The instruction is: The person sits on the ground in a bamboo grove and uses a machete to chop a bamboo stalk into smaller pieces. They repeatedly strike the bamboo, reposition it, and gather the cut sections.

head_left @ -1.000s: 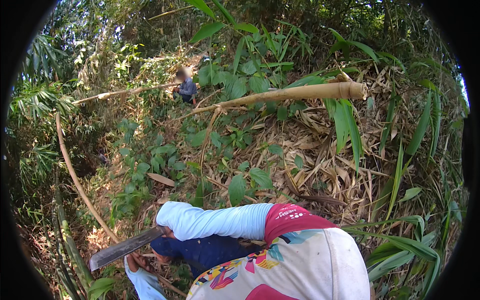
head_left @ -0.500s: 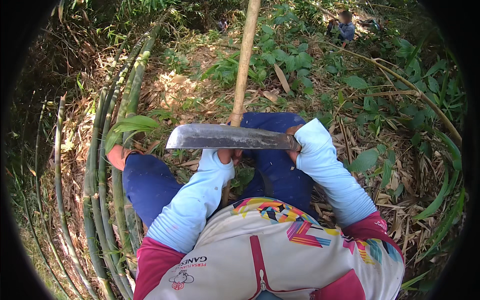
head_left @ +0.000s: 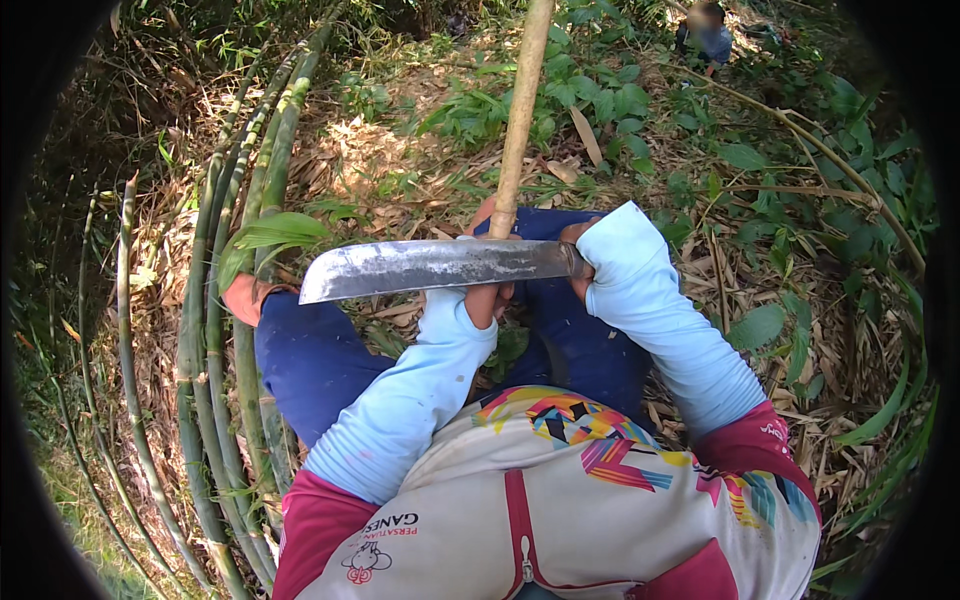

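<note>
A machete (head_left: 430, 268) with a broad, worn grey blade lies across the picture in front of me, its tip pointing left and slightly toward me. My right hand (head_left: 574, 233) is closed round its handle, most of which is hidden by fingers and sleeve. Behind the blade, my left hand (head_left: 484, 303) grips a light-brown wooden pole (head_left: 525, 110) that slants up and away between my legs. The blade covers part of that hand and of the pole. Whether the edge touches the pole I cannot tell.
Green bamboo stems (head_left: 210, 330) rise close on my left, beside my bent leg (head_left: 320, 370). A thin bare branch (head_left: 820, 150) arches over leafy plants at the right. Dry leaves litter the ground. Another person (head_left: 708, 40) sits far off at the upper right.
The machete's tip has swung left and toward me, so the blade now tilts more. My left hand still holds the pole. The whole view has shifted slightly.
</note>
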Available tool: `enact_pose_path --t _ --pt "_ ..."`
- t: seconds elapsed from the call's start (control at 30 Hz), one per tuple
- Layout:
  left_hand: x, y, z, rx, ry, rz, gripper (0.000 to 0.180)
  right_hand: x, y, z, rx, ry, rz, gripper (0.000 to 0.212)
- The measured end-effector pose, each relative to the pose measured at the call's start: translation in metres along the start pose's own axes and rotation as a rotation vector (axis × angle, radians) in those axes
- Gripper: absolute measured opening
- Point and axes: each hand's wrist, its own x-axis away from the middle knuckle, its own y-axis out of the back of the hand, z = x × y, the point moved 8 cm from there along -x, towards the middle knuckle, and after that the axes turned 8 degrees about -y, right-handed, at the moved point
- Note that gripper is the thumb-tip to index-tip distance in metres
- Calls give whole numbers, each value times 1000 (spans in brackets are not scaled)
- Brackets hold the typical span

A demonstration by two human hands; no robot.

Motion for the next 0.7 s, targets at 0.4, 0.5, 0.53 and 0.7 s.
enact_pose_path --t 0.4,0.5,0.53,0.7 --pt "10 -10 -21 -125 -144 203 83 -8 -5 4 14 1 -6 28" --pt "11 -8 -16 -133 -84 184 83 -10 -6 4 68 34 -24 17" --pt "11 -8 -16 -141 -81 177 83 -10 -5 5 61 33 -26 16" --pt "10 -7 -20 -221 -245 146 76 -13 -11 3 26 23 31 15"
